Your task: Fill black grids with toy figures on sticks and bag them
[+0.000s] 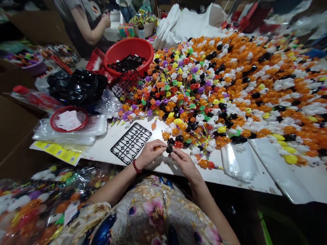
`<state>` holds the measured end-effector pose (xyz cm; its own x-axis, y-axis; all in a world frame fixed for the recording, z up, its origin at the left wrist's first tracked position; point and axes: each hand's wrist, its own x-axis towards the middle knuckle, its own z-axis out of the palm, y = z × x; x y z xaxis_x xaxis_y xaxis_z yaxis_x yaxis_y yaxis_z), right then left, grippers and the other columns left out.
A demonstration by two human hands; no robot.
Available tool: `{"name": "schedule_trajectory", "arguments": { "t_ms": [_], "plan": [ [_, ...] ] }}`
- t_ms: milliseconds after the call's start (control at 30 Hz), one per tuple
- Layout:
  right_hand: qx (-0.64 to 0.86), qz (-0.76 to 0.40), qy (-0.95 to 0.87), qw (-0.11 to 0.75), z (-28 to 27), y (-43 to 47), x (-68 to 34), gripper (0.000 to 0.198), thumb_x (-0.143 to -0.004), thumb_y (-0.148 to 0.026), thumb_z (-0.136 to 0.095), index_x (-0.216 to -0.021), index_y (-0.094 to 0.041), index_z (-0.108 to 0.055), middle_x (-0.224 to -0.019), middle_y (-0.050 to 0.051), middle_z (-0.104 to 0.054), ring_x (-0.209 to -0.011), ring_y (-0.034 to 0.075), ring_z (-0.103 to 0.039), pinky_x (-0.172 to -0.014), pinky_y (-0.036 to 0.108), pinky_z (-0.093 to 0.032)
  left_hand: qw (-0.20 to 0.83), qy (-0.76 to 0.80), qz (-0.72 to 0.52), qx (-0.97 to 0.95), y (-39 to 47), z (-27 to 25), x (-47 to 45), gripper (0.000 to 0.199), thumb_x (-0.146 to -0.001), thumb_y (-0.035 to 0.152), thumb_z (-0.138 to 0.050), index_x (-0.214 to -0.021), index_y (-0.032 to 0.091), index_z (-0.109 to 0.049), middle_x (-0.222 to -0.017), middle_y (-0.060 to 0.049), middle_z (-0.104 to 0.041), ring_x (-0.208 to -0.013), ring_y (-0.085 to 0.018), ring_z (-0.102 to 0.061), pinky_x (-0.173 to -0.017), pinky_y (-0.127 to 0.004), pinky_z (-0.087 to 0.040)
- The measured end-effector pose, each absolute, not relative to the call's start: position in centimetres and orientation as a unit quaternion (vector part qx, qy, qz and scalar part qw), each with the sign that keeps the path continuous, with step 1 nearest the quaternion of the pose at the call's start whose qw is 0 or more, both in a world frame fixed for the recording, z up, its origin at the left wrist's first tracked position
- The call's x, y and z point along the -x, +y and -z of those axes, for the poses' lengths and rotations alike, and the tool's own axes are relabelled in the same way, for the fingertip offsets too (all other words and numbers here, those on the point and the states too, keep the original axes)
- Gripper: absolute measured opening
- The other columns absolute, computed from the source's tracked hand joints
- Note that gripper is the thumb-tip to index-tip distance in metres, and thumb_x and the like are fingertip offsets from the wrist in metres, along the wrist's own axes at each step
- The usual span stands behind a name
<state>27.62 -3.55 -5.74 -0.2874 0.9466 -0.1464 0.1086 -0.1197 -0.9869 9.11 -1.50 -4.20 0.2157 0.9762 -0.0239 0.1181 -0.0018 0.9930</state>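
My left hand (150, 153) is closed at the table's front edge, with a bit of orange showing between its fingers. Between both hands sits a small black plastic piece (169, 149), pinched by the fingertips; its exact kind is too small to make out. From the other side my right hand (185, 164) grips that same piece. Left of my hands, a black plastic grid tray (131, 143) lies flat on the white table (98, 149). An orange and red toy (208, 164) lies just right of my right hand.
A huge pile of small colourful plastic toys (230, 75) covers the table's middle and right. Clear plastic bags (240, 161) lie at the front right. A red tub (129, 44) holds black grids. A red basket (87, 119) holds paper slips. Another person (88, 27) stands behind.
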Motion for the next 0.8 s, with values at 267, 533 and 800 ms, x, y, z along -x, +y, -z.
{"name": "schedule_trajectory", "arguments": {
  "t_ms": [267,533,800],
  "plan": [
    [0.464,-0.548,-0.590,0.369,6.2,-3.7,-27.7,0.039,-0.085,-0.054,-0.062,-0.107,-0.025,-0.075,-0.099,0.005,-0.074,-0.093,0.021,-0.067,-0.087,0.036,-0.054,0.456,0.422,-0.354,-0.699,-1.4,3.7,-8.4,0.019,-0.080,0.032,-0.061,-0.083,0.021,-0.076,-0.080,-0.007,-0.072,-0.072,-0.016,-0.064,-0.071,-0.026,-0.050],
    [0.484,-0.537,-0.571,0.389,6.5,-3.6,-27.8,0.044,-0.083,-0.059,-0.061,-0.107,-0.024,-0.075,-0.108,0.006,-0.074,-0.100,0.023,-0.067,-0.094,0.040,-0.052,0.458,0.473,-0.417,-0.626,-2.3,4.7,-9.6,0.017,-0.076,0.035,-0.064,-0.080,0.021,-0.074,-0.081,-0.007,-0.073,-0.074,-0.018,-0.065,-0.073,-0.029,-0.050],
    [0.479,-0.566,-0.569,0.356,6.5,-4.2,-27.6,0.047,-0.085,-0.053,-0.060,-0.120,-0.023,-0.069,-0.105,0.005,-0.073,-0.094,0.019,-0.067,-0.090,0.036,-0.053,0.530,0.410,-0.301,-0.678,-0.7,3.6,-8.4,0.014,-0.072,0.028,-0.063,-0.079,0.021,-0.072,-0.080,-0.003,-0.072,-0.075,-0.016,-0.064,-0.074,-0.026,-0.049]
  ]
}}
